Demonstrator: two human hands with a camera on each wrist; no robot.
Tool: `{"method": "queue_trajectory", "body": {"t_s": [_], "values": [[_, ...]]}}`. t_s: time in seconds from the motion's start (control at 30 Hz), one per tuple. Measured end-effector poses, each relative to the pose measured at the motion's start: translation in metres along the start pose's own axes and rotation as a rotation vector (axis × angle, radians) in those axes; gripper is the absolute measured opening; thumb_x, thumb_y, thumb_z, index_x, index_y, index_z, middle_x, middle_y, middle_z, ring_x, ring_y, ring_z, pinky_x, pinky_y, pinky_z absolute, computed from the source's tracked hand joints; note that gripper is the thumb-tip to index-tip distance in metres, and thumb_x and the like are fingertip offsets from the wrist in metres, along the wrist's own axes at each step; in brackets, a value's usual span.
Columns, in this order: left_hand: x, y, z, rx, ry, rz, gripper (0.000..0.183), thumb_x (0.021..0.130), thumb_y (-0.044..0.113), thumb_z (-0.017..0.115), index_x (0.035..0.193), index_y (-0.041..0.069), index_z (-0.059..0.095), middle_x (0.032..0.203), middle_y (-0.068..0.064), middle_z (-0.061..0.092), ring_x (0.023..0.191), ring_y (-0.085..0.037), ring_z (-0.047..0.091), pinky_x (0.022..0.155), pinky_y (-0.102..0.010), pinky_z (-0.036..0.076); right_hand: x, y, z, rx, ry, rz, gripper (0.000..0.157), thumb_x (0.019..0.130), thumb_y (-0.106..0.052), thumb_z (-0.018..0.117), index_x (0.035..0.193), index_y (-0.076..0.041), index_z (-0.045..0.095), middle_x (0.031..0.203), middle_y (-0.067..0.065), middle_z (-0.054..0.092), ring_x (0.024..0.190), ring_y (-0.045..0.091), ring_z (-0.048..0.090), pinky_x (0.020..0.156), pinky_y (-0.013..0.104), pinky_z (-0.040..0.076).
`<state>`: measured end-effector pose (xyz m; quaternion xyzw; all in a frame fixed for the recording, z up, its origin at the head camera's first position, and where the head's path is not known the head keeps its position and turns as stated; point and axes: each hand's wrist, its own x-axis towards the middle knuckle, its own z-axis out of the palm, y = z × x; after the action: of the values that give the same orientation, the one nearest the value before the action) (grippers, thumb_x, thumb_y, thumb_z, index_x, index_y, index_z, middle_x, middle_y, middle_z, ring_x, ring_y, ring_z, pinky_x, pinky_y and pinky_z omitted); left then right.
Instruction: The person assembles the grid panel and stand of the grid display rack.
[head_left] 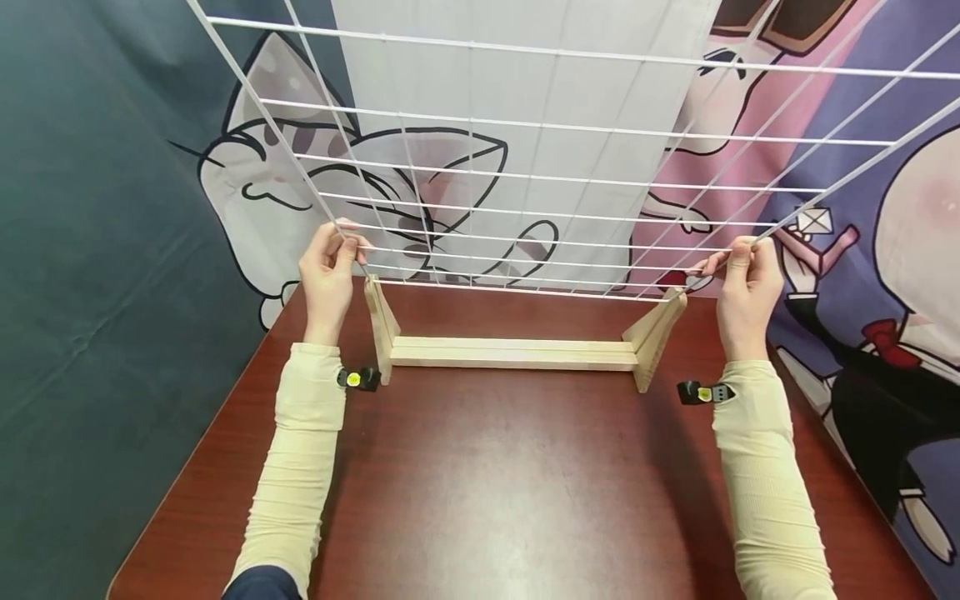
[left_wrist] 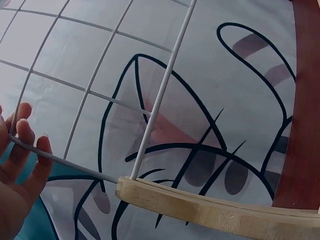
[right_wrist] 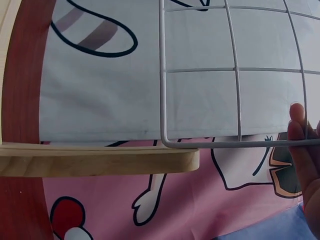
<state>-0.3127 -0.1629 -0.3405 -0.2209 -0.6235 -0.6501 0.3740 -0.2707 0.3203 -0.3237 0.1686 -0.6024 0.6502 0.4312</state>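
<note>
A white wire grid panel (head_left: 528,177) stands upright above a wooden stand (head_left: 513,353), its lower corners at the tops of the two side pieces. My left hand (head_left: 330,267) pinches the panel's left edge wire a little above the corner; in the left wrist view the fingers (left_wrist: 42,145) curl round that wire. On the other side my right hand (head_left: 746,279) grips the right edge wire, its fingers (right_wrist: 297,112) against the grid. The grid's corner touches the end of the wooden side piece (right_wrist: 100,161) in the right wrist view. Whether it sits in a groove I cannot tell.
The stand is on a reddish-brown table (head_left: 510,483). Behind it hangs a cloth backdrop (head_left: 480,208) with printed cartoon figures, close to the panel. A dark green cloth (head_left: 112,250) hangs at the left. Small black wrist cameras (head_left: 360,379) sit on both sleeves.
</note>
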Motion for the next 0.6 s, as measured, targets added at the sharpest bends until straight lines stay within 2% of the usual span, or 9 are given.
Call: {"method": "queue_trajectory", "body": {"t_s": [0.2, 0.43, 0.6], "values": [[0.0018, 0.001, 0.003, 0.013, 0.006, 0.013, 0.017, 0.094, -0.003, 0.054, 0.106, -0.016, 0.057, 0.076, 0.013, 0.068, 0.06, -0.008, 0.054, 0.061, -0.019, 0.045, -0.0006, 0.0004, -0.004, 0.022, -0.008, 0.016, 0.013, 0.098, -0.01, 0.049, 0.088, -0.007, 0.056, 0.064, 0.005, 0.06, 0.062, 0.015, 0.067, 0.068, 0.023, 0.056], [-0.0027, -0.0031, 0.0052, 0.061, 0.029, -0.004, 0.017, 0.095, 0.0, 0.054, 0.106, -0.013, 0.058, 0.075, 0.015, 0.067, 0.059, -0.007, 0.054, 0.055, -0.016, 0.041, -0.0063, 0.003, -0.0059, 0.015, -0.025, 0.021, 0.015, 0.099, -0.009, 0.047, 0.087, -0.01, 0.056, 0.064, 0.004, 0.059, 0.062, 0.014, 0.067, 0.068, 0.022, 0.056], [0.0006, -0.0055, 0.0067, 0.06, 0.053, -0.006, 0.016, 0.095, -0.002, 0.054, 0.105, -0.013, 0.058, 0.074, 0.013, 0.066, 0.059, -0.005, 0.053, 0.052, -0.014, 0.039, -0.0007, 0.0026, -0.0032, 0.025, -0.03, 0.02, 0.016, 0.099, -0.008, 0.046, 0.087, -0.01, 0.055, 0.063, 0.005, 0.058, 0.061, 0.015, 0.066, 0.066, 0.023, 0.055]]}}
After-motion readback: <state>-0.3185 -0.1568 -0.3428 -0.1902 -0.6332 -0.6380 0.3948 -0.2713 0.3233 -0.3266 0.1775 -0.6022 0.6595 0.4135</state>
